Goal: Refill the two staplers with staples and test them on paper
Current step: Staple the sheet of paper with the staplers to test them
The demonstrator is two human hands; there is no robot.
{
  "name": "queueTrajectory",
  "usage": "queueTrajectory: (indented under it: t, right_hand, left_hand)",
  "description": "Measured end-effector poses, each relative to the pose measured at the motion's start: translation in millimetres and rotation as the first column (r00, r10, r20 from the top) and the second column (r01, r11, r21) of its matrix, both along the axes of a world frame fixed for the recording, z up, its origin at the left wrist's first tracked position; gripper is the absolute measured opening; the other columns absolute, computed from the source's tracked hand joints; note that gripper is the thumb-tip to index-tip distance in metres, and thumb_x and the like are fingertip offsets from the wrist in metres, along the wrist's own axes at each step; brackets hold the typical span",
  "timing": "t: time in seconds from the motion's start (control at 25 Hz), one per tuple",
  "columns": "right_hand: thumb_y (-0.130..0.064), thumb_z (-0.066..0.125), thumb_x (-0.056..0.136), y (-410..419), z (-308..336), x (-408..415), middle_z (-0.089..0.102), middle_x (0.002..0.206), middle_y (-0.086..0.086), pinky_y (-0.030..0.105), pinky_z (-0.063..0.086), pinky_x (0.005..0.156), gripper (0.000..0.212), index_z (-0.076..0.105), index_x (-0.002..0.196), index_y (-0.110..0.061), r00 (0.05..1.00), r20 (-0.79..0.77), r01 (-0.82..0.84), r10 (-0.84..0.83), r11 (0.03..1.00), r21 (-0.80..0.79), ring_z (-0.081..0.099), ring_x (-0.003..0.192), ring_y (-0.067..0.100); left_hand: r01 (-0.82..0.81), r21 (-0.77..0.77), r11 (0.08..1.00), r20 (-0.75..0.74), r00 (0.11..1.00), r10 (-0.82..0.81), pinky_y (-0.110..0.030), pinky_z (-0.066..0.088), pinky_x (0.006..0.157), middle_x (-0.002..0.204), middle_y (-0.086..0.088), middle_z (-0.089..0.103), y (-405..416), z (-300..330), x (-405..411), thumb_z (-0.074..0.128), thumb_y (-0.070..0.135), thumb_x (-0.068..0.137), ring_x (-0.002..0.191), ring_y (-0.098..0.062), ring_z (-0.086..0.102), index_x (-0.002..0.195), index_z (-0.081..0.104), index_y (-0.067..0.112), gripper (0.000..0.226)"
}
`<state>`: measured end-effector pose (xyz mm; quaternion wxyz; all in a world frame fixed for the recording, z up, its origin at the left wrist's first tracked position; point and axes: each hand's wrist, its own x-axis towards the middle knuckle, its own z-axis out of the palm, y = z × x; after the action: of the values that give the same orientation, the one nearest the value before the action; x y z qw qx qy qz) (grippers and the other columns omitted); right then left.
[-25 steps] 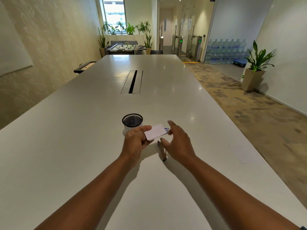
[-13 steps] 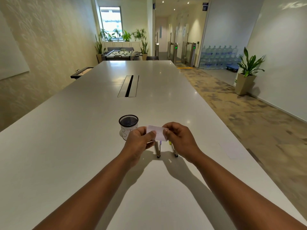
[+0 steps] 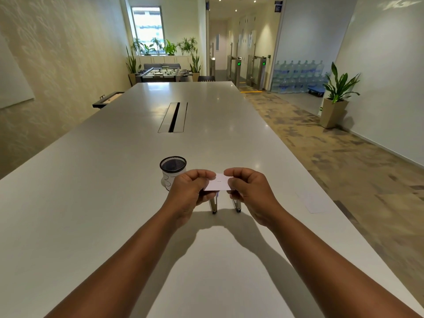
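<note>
**Holding one small paper slip over two staplers**

Pinching it from both sides, the two hands held one small white rectangular paper slip (image 3: 218,182) above the long white table (image 3: 91,203). The left hand (image 3: 188,193) gripped the slip's left edge between thumb and curled fingers, and the right hand (image 3: 250,191) gripped its right edge the same way. Two tiny dark marks sat side by side near the middle of the slip; they were too small to tell whether they were staples or print.

Directly under the slip lay two slim metallic staplers on the table, side by side and slightly apart, their near ends pointing toward the person: the left stapler (image 3: 213,205) and the right stapler (image 3: 236,204). Their far parts were hidden by the hands and the slip, and no brand could be read on them.

Just left of the left hand stood one black wire-mesh round cup (image 3: 172,165), with a white sheet carrying black curved lines inside it; the lines could not be read as words. One faint white paper sheet (image 3: 311,203) lay flat near the table's right edge, well apart from the hands. One dark cable slot (image 3: 173,117) ran along the table's middle, farther away. Beyond the table stood one foosball table (image 3: 160,73), one potted plant (image 3: 337,97) by the right wall, and a stack of blue water bottles (image 3: 298,75), their labels unreadable.
</note>
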<state>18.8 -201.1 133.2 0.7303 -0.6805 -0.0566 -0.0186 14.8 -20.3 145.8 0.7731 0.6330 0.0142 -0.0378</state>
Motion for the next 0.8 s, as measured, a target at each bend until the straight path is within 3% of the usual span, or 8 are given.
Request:
queueTrajectory:
  t: [0.16, 0.44, 0.64, 0.8]
  right_hand:
    - [-0.001, 0.062, 0.092, -3.5, -1.5, -3.1, 0.077, 0.084, 0.001, 0.028, 0.054, 0.065, 0.023, 0.073, 0.110, -0.011, 0.999, -0.039, -0.033, 0.037, 0.995, 0.090, 0.065, 0.065, 0.012]
    - [0.001, 0.063, 0.090, -3.5, 0.4, -4.6, 0.074, 0.078, 0.008, 0.025, 0.055, 0.060, 0.020, 0.075, 0.104, -0.006, 0.989, -0.133, -0.034, 0.067, 0.971, 0.235, 0.064, 0.064, 0.015]
    - [0.003, 0.060, 0.091, -0.8, 3.5, -7.5, 0.070, 0.072, 0.009, 0.023, 0.053, 0.056, 0.024, 0.081, 0.089, -0.009, 0.977, -0.177, -0.060, 0.117, 0.954, 0.294, 0.062, 0.061, 0.013]
    - [0.004, 0.059, 0.091, 0.7, 3.8, -11.1, 0.068, 0.072, 0.010, 0.023, 0.054, 0.056, 0.024, 0.081, 0.089, -0.007, 0.969, -0.207, -0.069, 0.135, 0.951, 0.301, 0.061, 0.061, 0.014]
  left_hand:
    - [0.056, -0.136, 0.989, -0.123, 0.990, -0.073, -0.027, 0.063, 0.063, 0.099, -0.021, 0.078, 0.6, 4.0, -1.1, 0.059, -0.006, 0.092, 0.083, -0.028, 0.078, 0.095, 0.077, 0.003, 0.020]
    - [-0.010, -0.251, 0.968, -0.234, 0.971, -0.051, -0.030, 0.062, 0.063, 0.099, -0.025, 0.077, -2.3, 10.8, 0.5, 0.062, -0.008, 0.087, 0.081, -0.029, 0.078, 0.098, 0.075, -0.006, 0.016]
    - [-0.014, -0.267, 0.964, -0.237, 0.970, -0.052, -0.031, 0.063, 0.064, 0.101, -0.025, 0.077, -1.0, 12.9, -0.5, 0.065, -0.007, 0.088, 0.081, -0.028, 0.078, 0.100, 0.073, -0.008, 0.015]
    - [-0.017, -0.234, 0.972, -0.219, 0.975, -0.036, -0.031, 0.063, 0.065, 0.098, -0.024, 0.077, -0.1, 12.8, -2.0, 0.065, -0.007, 0.087, 0.081, -0.028, 0.078, 0.096, 0.074, -0.006, 0.013]
